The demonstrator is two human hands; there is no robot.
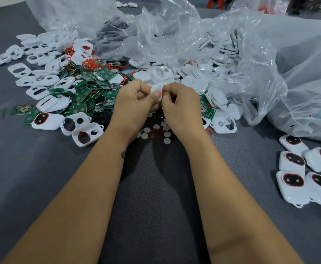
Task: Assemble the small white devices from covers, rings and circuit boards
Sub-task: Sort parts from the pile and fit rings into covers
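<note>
At the centre of the view my left hand [133,103] grips a small white cover [156,88], thumb laid across its face. My right hand [180,103] pinches a thin red ring [163,91] against that cover's right edge. Most of the cover is hidden by my fingers. Green circuit boards [83,92] lie heaped to the left among open white covers [41,92]. More red rings [89,63] sit tangled on top of the heap. Several small white discs [167,141] and one red ring [156,133] lie on the mat just below my hands.
Crumpled clear plastic bags [260,60] holding more white parts spread across the back and right. Several closed white devices with dark red-rimmed windows [293,180] sit at the right edge. One more [47,121] lies on the left. The grey mat [155,187] lies between my forearms.
</note>
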